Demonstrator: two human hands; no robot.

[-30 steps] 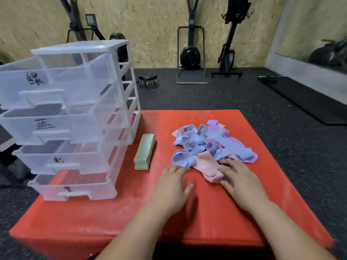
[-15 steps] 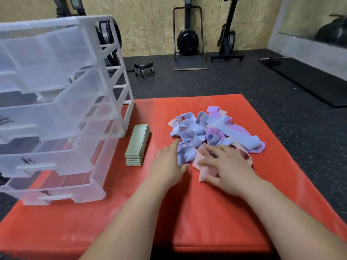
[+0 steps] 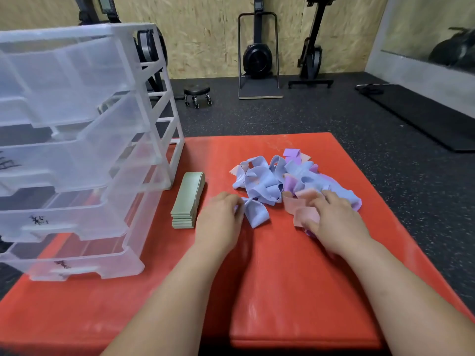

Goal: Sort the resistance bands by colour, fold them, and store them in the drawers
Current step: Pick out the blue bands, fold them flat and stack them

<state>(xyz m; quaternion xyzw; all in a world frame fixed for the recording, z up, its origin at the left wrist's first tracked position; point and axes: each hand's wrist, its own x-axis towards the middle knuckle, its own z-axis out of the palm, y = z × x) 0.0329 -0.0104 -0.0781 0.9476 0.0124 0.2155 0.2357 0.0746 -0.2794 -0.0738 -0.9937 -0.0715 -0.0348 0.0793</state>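
Note:
A tangled pile of blue, purple and pink resistance bands (image 3: 277, 176) lies on the red mat (image 3: 282, 291). My left hand (image 3: 221, 217) pinches the near blue band (image 3: 257, 214) at the pile's front left edge. My right hand (image 3: 334, 222) rests on a pink band (image 3: 303, 209) at the pile's front right, fingers curled over it. A neat stack of folded green bands (image 3: 186, 201) lies to the left of my left hand. The clear plastic drawer unit (image 3: 84, 150) stands at the left with its drawers pulled out and hand-written labels on the fronts.
The mat's front and right edges drop to the dark speckled gym floor (image 3: 385, 155). A small wheeled stool (image 3: 197, 93), exercise machines (image 3: 258, 55) and a black floor mat (image 3: 421, 116) stand farther back by the wooden wall.
Both hands moved forward into the pile. My left hand took hold of the near blue band and my right hand settled on the pink band. The view came closer to the mat.

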